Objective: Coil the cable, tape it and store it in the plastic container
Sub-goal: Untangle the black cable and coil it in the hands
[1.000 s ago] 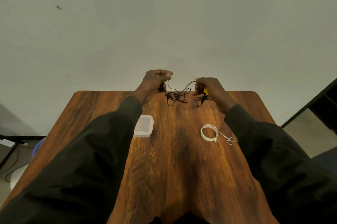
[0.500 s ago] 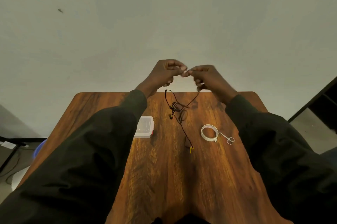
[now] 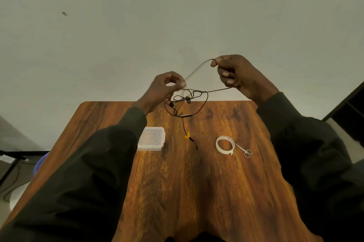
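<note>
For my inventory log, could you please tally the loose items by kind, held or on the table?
Cable: 1, held in both hands
Container: 1
Tape roll: 1
Scissors: 1
Total: 4

Wooden table (image 3: 177,192) bearing a closed clear plastic container (image 3: 151,139) below the left fingers (image 3: 178,82), a tape roll (image 3: 224,145) touching small scissors (image 3: 243,149) below the right fingers (image 3: 224,73), and the cable's yellow-tagged end (image 3: 188,135) between.
</note>
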